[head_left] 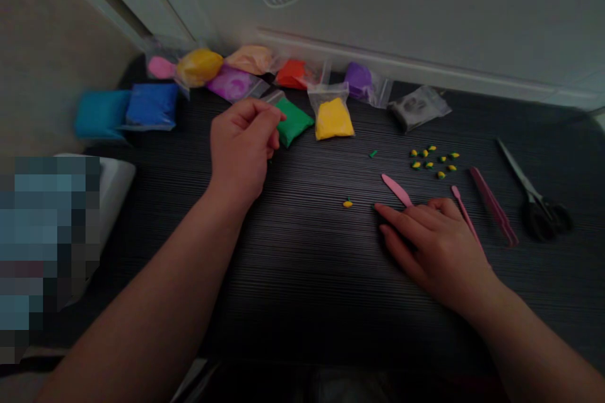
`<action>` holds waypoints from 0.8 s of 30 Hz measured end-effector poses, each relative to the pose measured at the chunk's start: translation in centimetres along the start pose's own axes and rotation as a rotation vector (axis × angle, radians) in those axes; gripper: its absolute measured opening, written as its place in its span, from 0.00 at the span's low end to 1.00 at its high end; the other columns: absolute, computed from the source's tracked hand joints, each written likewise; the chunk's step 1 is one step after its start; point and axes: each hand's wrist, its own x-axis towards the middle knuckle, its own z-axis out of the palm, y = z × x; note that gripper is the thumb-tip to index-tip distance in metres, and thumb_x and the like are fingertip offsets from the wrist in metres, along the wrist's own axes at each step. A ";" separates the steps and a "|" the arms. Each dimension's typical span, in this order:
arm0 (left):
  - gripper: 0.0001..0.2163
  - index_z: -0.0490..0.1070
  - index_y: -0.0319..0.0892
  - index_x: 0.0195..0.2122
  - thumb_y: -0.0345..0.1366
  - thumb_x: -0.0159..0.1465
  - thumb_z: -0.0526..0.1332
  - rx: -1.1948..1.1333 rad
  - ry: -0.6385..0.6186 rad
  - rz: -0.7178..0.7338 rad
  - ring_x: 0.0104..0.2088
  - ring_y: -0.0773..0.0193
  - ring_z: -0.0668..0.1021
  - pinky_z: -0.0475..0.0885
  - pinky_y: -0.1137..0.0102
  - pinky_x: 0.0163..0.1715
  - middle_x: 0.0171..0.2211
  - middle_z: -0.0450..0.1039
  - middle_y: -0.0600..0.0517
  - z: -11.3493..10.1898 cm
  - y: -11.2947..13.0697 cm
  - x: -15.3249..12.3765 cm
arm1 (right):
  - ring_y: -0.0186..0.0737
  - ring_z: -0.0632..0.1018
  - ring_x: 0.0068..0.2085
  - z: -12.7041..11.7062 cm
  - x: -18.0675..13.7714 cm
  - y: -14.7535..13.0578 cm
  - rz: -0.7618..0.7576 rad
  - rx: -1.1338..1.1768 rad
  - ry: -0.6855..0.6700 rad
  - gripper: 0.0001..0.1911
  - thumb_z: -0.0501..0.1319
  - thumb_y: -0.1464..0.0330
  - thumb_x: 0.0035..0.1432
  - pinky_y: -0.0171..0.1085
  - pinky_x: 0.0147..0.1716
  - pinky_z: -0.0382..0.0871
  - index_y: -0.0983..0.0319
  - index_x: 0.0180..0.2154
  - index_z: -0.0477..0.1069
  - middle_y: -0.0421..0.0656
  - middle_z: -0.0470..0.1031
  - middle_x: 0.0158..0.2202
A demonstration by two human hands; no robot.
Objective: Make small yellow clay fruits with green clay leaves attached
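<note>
On my feed, the bud [347, 204] lay near the middle of the worktop [293, 302], between the left grip [241, 148] and the right grip [437, 245]. I judged it light, soft and easily dented, best pinched gently at its green end. Blue bags [151, 105] sat toward the far-left corner. The left grip was bunched beside the green bag [295, 123]; I couldn't tell whether it held anything. The knife [396, 189] stood in the way of the right grip, which was released, fingers extended. Loose buds [416, 165], stick [466, 214], tweezers [491, 206] and scissors [534, 192] followed toward the right edge.
</note>
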 end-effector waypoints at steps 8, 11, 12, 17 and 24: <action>0.05 0.71 0.38 0.22 0.27 0.53 0.58 0.008 0.008 -0.013 0.10 0.77 0.57 0.48 0.80 0.08 0.10 0.59 0.60 0.1 0.1 0.0 | 0.36 0.68 0.30 -0.2 0.0 0.4 0.023 0.019 0.036 0.15 0.54 0.68 0.57 0.42 0.40 0.56 0.61 0.47 0.67 0.41 0.74 0.31; 0.05 0.71 0.38 0.22 0.27 0.53 0.58 0.013 0.006 -0.009 0.10 0.77 0.57 0.48 0.80 0.08 0.10 0.59 0.60 0.1 0.0 0.0 | 0.36 0.68 0.30 -0.1 0.0 0.3 0.013 0.026 0.034 0.14 0.54 0.68 0.57 0.42 0.39 0.56 0.61 0.45 0.69 0.40 0.73 0.30; 0.05 0.71 0.38 0.22 0.27 0.53 0.58 0.014 0.011 -0.003 0.10 0.77 0.57 0.48 0.80 0.08 0.10 0.59 0.60 0.1 0.0 0.0 | 0.36 0.68 0.30 -0.1 0.0 0.2 0.009 0.029 0.037 0.13 0.54 0.68 0.57 0.42 0.39 0.56 0.60 0.45 0.69 0.40 0.73 0.30; 0.05 0.70 0.38 0.22 0.26 0.54 0.57 0.025 0.020 -0.018 0.10 0.77 0.58 0.48 0.78 0.08 0.10 0.59 0.59 0.1 0.2 -0.1 | 0.37 0.69 0.30 -0.1 0.0 0.2 -0.003 0.018 0.036 0.14 0.54 0.68 0.57 0.41 0.37 0.56 0.61 0.46 0.68 0.41 0.73 0.30; 0.05 0.70 0.37 0.22 0.27 0.54 0.57 0.016 0.011 -0.018 0.10 0.77 0.57 0.47 0.77 0.09 0.10 0.59 0.59 0.2 0.4 -0.1 | 0.37 0.69 0.31 0.0 0.1 0.1 0.003 0.021 -0.023 0.15 0.53 0.67 0.58 0.41 0.38 0.55 0.59 0.47 0.67 0.41 0.73 0.31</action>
